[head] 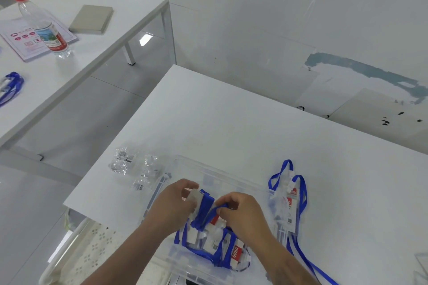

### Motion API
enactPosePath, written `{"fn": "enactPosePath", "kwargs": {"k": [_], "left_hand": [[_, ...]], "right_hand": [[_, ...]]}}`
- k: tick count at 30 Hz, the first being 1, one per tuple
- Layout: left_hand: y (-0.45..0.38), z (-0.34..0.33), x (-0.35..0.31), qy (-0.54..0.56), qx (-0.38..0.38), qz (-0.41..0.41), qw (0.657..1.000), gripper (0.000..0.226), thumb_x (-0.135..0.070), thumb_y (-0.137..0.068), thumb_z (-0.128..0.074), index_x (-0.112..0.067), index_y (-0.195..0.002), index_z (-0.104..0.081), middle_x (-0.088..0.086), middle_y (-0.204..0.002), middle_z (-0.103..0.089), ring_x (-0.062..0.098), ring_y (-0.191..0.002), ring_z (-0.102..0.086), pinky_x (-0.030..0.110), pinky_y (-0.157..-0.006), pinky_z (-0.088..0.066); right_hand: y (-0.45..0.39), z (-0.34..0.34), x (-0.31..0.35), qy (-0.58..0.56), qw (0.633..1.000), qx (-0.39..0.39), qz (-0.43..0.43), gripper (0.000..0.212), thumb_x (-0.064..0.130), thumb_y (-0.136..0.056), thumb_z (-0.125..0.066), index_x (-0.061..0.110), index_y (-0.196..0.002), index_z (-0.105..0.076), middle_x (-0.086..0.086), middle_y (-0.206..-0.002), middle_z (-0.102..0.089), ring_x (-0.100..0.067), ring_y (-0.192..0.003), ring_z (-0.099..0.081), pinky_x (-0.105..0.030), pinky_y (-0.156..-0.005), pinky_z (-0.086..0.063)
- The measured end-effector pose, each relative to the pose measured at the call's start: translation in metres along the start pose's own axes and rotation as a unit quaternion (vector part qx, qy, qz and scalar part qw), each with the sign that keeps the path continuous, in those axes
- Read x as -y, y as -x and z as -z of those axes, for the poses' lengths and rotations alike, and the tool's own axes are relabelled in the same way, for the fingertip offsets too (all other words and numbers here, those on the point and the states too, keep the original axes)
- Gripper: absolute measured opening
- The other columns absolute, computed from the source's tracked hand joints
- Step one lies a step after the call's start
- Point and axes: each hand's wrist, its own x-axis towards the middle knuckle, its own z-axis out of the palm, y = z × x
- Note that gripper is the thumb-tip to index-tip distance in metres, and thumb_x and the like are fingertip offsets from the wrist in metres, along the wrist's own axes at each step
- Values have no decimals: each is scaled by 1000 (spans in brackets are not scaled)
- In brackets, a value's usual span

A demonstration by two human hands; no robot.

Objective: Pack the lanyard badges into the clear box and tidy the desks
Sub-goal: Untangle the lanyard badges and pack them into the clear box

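Observation:
A clear box [209, 172] sits near the front edge of the white desk [243, 122]. Over the box, my left hand [174, 206] grips a lanyard badge [203, 209] whose blue strap is wound around the card. My right hand [243, 211] pinches the loose end of that strap. Several badges with blue straps and red-and-white cards [222, 246] lie inside the box under my hands. More lanyard badges [288, 201] lie on the desk just right of the box, their straps trailing toward me.
Crumpled clear wrappers [133, 165] lie left of the box. A second desk [97, 37] at the left holds a water bottle [42, 25], a leaflet [23, 41], a grey pad [91, 18] and another blue lanyard [11, 83]. A white chair [78, 252] stands below the desk edge.

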Motion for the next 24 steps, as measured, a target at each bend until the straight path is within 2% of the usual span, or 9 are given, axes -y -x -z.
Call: {"fn": "enactPosePath", "kwargs": {"k": [3, 5, 7, 8, 10, 13, 18, 22, 24], "left_hand": [[1, -9, 3, -100, -23, -23, 994, 51, -17, -99, -48, -27, -147, -35, -6, -141, -47, 11, -111, -57, 22, -88, -50], [1, -16, 5, -155, -32, -47, 986, 57, -17, -99, -48, -24, -152, -26, -5, -156, -30, 14, -133, -43, 24, -105, -40], [1, -22, 7, -194, -28, -60, 979, 61, -18, -99, -51, -22, -153, -23, -3, -161, -18, 16, -144, -27, 24, -113, -28], [1, -25, 9, -207, -25, -63, 976, 59, -17, -98, -52, -22, -151, -26, -3, -161, -19, 16, -144, -27, 24, -112, -29], [2, -28, 12, -230, -18, -78, 970, 48, -13, -96, -51, -24, -140, -39, -3, -149, -35, 15, -128, -43, 22, -102, -38], [0, -32, 16, -267, 9, -83, 960, 34, -12, -96, -46, -26, -127, -51, -4, -126, -50, 12, -102, -54, 22, -89, -47], [-8, -42, 23, -324, 96, -108, 935, 38, -22, -97, -50, -28, -135, -49, -2, -133, -50, 17, -116, -49, 32, -101, -46], [-12, -42, 26, -367, 95, -107, 919, 48, -30, -95, -51, -27, -142, -40, 0, -138, -43, 21, -122, -42, 36, -101, -46], [-11, -42, 24, -384, 83, -112, 913, 47, -32, -95, -51, -28, -141, -42, -1, -137, -44, 20, -123, -41, 36, -99, -46]], "right_hand": [[-9, -13, -3, 3, 1000, -21, -15, 25, 11, -89, -61, 33, -82, -70, 12, -85, -70, -4, -71, -65, -16, -63, -51], [-14, -21, -1, 28, 999, -35, 0, 28, 8, -90, -56, 32, -84, -70, 15, -84, -69, 2, -65, -62, -8, -58, -45], [-17, -29, 3, 66, 997, -38, 14, 28, 9, -92, -53, 30, -93, -72, 13, -90, -69, 1, -72, -62, -7, -67, -45], [-18, -31, 5, 84, 996, -38, 18, 29, 9, -93, -51, 28, -96, -73, 11, -95, -70, -2, -79, -63, -12, -75, -48], [-21, -35, 9, 110, 993, -44, 27, 30, 9, -93, -49, 27, -99, -73, 8, -99, -72, -7, -87, -65, -21, -84, -51], [-25, -38, 11, 135, 988, -61, 45, 28, 11, -94, -50, 26, -104, -71, 6, -101, -72, -9, -89, -65, -24, -85, -53], [-23, -40, 9, 171, 982, -54, 50, 34, 16, -100, -46, 26, -129, -61, 7, -125, -65, -11, -111, -61, -23, -98, -46], [-18, -39, 10, 204, 978, -4, 50, 39, 18, -98, -50, 27, -135, -52, 4, -133, -59, -14, -118, -58, -29, -103, -45], [-7, -31, 13, 223, 973, 8, 60, 47, 17, -98, -52, 26, -143, -43, 4, -145, -48, -16, -129, -49, -31, -109, -40]]}}
